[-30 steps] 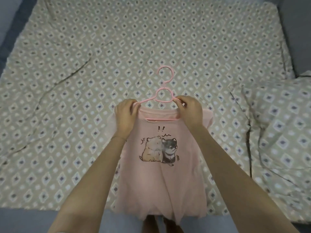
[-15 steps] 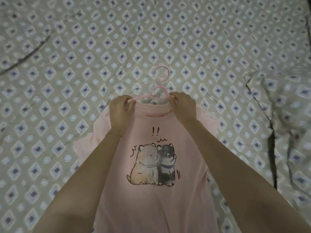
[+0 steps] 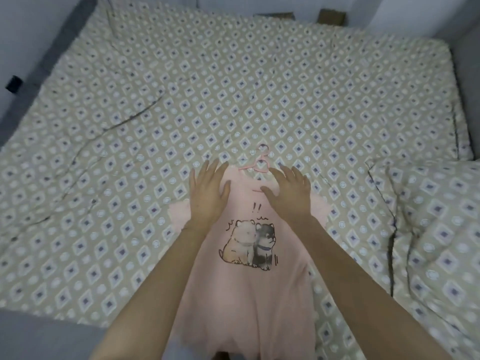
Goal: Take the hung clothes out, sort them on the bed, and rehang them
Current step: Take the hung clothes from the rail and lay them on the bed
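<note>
Shirt (image 3: 246, 294) marked "!!"; left hand (image 3: 207, 196), right hand (image 3: 291, 197) spread over it

Pale pink T-shirt (image 3: 249, 294) with two cartoon dogs printed on its chest, spread flat face-up at lower centre of frame, on a pink plastic hanger (image 3: 260, 165), hook pointing toward the top, lying on the diamond-patterned bed (image 3: 130, 113)

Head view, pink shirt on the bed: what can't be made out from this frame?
All head view.
- Pink shirt: lower hem blurred and cut by the bottom edge; sides covered by both forearms.
- Hanger: only hook and neck loop show; its arms lie under fabric and the right hand.
- Left hand: flat over the shirt, but pressing or hovering cannot be told.
- Dark object at the left edge: too small to identify.
</note>
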A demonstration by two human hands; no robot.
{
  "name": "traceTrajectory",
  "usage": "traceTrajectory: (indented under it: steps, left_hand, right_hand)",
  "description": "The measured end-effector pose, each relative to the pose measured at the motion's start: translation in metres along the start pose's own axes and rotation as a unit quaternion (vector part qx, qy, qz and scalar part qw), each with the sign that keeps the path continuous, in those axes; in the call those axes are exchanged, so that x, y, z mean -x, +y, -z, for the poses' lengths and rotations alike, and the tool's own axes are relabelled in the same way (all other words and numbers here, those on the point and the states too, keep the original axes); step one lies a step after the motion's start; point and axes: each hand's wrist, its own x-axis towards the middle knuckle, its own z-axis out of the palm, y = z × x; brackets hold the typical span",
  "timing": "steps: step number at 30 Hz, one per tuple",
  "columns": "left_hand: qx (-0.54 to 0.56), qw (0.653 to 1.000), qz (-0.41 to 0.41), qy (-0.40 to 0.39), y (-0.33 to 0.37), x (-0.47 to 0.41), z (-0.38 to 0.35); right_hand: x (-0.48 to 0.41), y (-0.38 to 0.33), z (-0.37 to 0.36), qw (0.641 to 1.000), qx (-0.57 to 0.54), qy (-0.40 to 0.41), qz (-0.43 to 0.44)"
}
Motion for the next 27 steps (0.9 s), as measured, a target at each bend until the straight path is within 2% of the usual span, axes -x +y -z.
traceTrajectory:
  steps: [4,8,13,20,27]
  left_hand:
    - [-0.029,0.997,0.066,0.01,0.016,0.058,0.078]
    - [-0.047,0.984,0.167,0.028,0.019,0.141,0.152]
    - [-0.073,0.953,0.27,0.113,0.015,0.255,0.24]
    - [-0.142,0.877,0.388,0.247,-0.004,0.446,0.334]
    - [-0.198,0.774,0.528,0.287,0.008,0.685,0.367]
  right_hand:
    - [0.045,-0.054,0.049,0.998,0.018,-0.026,0.057]
    - [0.1,-0.118,0.076,0.988,0.036,-0.051,0.141]
    - [0.181,-0.209,0.086,0.958,0.049,-0.056,0.276]
    - [0.33,-0.327,0.067,0.88,0.04,-0.062,0.469]
    - [0.531,-0.417,0.02,0.779,0.041,-0.116,0.615]
